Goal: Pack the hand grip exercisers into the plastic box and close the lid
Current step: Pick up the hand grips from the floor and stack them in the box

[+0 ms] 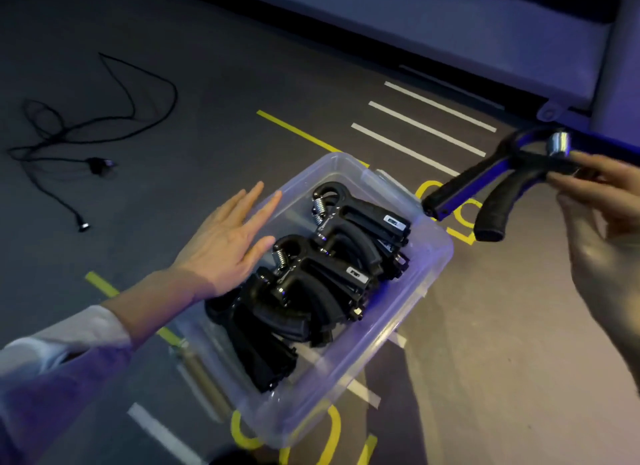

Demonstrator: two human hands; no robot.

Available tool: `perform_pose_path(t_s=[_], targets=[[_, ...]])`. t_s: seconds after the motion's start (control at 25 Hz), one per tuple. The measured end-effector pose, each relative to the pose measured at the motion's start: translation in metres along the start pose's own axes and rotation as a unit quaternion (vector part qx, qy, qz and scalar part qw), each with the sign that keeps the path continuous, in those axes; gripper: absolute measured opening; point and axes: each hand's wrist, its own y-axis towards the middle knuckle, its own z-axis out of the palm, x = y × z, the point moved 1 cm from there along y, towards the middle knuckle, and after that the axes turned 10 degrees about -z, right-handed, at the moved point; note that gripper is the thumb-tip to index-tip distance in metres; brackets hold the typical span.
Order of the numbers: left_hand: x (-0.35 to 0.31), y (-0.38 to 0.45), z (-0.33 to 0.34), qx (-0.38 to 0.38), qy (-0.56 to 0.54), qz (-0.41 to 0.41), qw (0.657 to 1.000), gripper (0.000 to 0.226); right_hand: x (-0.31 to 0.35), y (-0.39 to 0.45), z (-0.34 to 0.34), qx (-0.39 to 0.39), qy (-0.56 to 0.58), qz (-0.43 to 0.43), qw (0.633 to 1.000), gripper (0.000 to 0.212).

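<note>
Several black hand grip exercisers (322,277) lie piled in the clear plastic box (434,257) on the floor (485,343). Left grip (227,243) is spread flat, fingers straight, over the box's near-left rim. Right grip (602,222), well right of the box, pinches one more exerciser (498,191) by its spring end, handles pointing boxward.

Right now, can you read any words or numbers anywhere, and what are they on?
No text can be read.
White label on the upper exerciser in the plastic box: dark print, too blurred.
White label on the lower exerciser: too blurred.
Yellow painted marks on the floor: partly hidden, unreadable.
Exerciser in the right hand: no text visible.
</note>
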Motion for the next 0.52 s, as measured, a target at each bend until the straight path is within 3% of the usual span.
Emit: perform_pose_path(t_s=[0.12, 0.2, 0.36, 0.52], targets=[[0.007, -0.032, 0.001, -0.005, 0.043, -0.015, 0.999, 0.062, 0.064, 0.009, 0.01, 0.022, 0.079, -0.065, 0.994, 0.018], [0.009, -0.046, 0.003, 0.0, 0.036, -0.02, 0.999, 0.065, 0.099, 0.009, 0.027, 0.097, 0.134, -0.089, 0.982, 0.017], [0.006, -0.056, 0.001, 0.014, 0.014, -0.031, 0.999, 0.068, 0.128, 0.003, 0.076, 0.307, 0.194, -0.056, 0.93, 0.014], [0.004, -0.056, 0.003, 0.006, 0.031, -0.028, 0.999, 0.07, 0.117, 0.009, 0.119, 0.38, 0.2, -0.003, 0.903, 0.01]])
